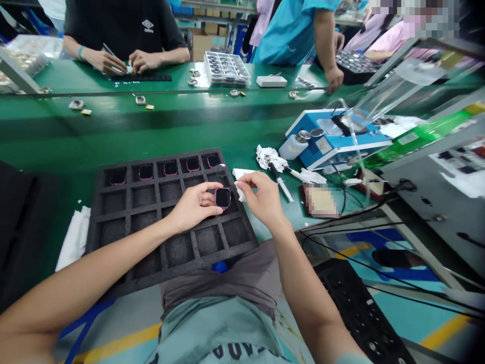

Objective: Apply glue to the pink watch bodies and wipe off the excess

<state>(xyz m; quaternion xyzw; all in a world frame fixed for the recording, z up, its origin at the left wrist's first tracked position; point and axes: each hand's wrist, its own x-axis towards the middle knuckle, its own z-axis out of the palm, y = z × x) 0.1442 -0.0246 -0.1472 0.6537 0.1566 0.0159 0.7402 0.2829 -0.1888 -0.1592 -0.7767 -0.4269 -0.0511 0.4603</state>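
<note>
Between the thumb and fingers of my left hand (199, 203) is a small square watch case (223, 197) with a dark screen and a pink rim, held above the foam tray. My right hand (261, 194) is closed in a pinch on a piece of white tissue (240, 192), just right of the watch case and apart from it. Beneath both hands lies the black foam tray (178, 251), divided into square pockets. Several similar watch cases, one of them a pink-rimmed case (146, 172), sit in its far row.
Right of the tray are crumpled tissue (270, 157), a syringe (281, 183), a pump bottle (294, 145) and a blue machine (333, 136) with cables. White cloth (75, 235) lies left. Across the green bench (159, 132), co-workers stand or sit near a parts box (227, 69).
</note>
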